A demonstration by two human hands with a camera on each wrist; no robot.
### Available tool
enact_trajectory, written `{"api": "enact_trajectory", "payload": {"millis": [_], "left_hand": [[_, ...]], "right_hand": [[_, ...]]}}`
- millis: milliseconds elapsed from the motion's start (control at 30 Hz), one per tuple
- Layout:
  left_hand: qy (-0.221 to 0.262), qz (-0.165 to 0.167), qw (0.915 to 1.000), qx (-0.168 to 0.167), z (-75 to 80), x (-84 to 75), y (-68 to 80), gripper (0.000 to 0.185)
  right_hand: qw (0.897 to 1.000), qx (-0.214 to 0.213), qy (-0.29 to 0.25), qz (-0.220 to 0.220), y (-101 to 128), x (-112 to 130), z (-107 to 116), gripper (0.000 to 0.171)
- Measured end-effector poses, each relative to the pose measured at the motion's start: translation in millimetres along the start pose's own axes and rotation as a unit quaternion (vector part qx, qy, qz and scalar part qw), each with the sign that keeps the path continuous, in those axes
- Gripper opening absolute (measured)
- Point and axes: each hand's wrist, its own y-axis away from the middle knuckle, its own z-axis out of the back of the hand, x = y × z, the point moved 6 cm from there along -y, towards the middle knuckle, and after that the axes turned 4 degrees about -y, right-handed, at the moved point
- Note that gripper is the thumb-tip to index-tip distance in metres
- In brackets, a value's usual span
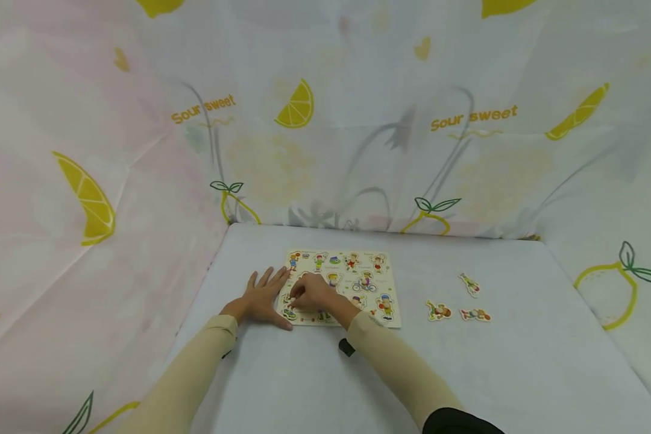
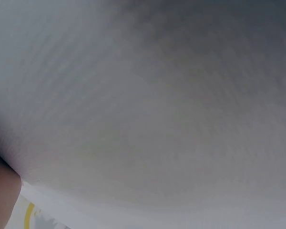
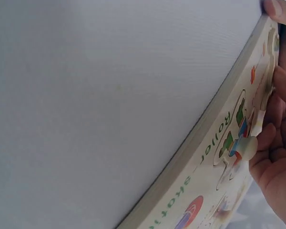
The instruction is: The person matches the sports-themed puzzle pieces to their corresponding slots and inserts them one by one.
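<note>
A wooden puzzle board with cartoon children lies flat on the grey table. My left hand rests flat beside the board's left edge with its fingers spread, touching that edge. My right hand is curled over the board's near left part. In the right wrist view its fingers pinch a cream puzzle piece, tilted up against the board, beside a fitted piece with a white peg. The left wrist view shows only blurred table surface.
Three loose cartoon pieces lie on the table right of the board. Lemon-print cloth walls enclose the table at the back and on both sides. A small black object sits under my right forearm.
</note>
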Motion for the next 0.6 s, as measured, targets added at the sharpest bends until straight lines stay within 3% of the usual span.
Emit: {"api": "enact_trajectory", "payload": {"millis": [333, 600], "left_hand": [[-0.008, 0.006, 0.9999, 0.007, -1.0, -0.5, 0.0, 0.143], [-0.019, 0.007, 0.9998, 0.006, -2.6, 2.9, -2.9, 0.143]], "right_hand": [[1.0, 0.018, 0.013, 0.02, -4.1, 0.0, -5.3, 0.015], [0.999, 0.022, 0.024, 0.004, -5.0, 0.1, -4.9, 0.014]]}}
